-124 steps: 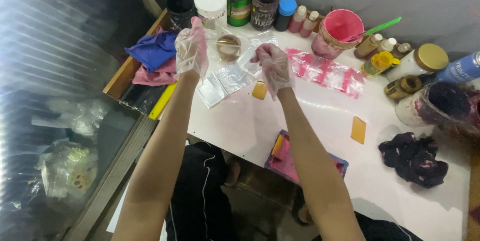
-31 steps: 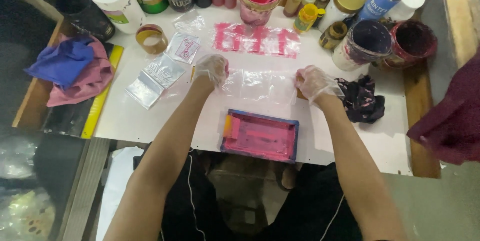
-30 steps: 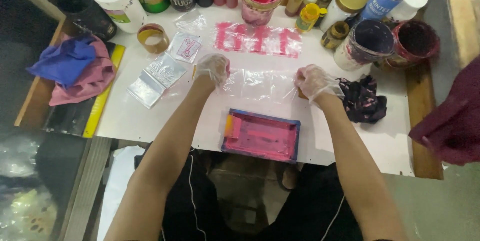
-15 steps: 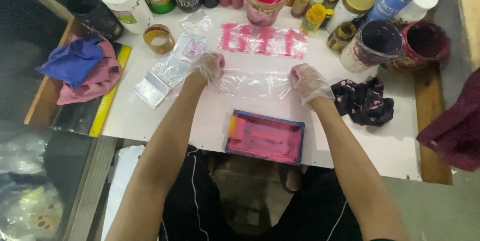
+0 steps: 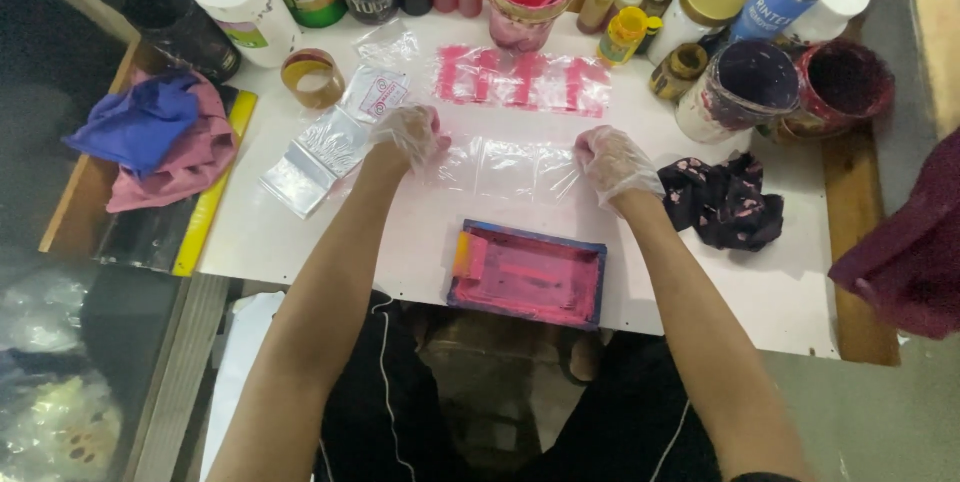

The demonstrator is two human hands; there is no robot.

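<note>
Left hand (image 5: 408,134), right hand (image 5: 612,160) seemingly pinch clear bag (image 5: 505,168).

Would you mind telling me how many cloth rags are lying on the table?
3: a blue rag atop a pink rag at the left edge, and a black stained rag beside the right hand. Others may be hidden.

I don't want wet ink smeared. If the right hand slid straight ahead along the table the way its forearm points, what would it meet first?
Probably the pink printed strip; the right hand rests on the clear plastic bag.
</note>
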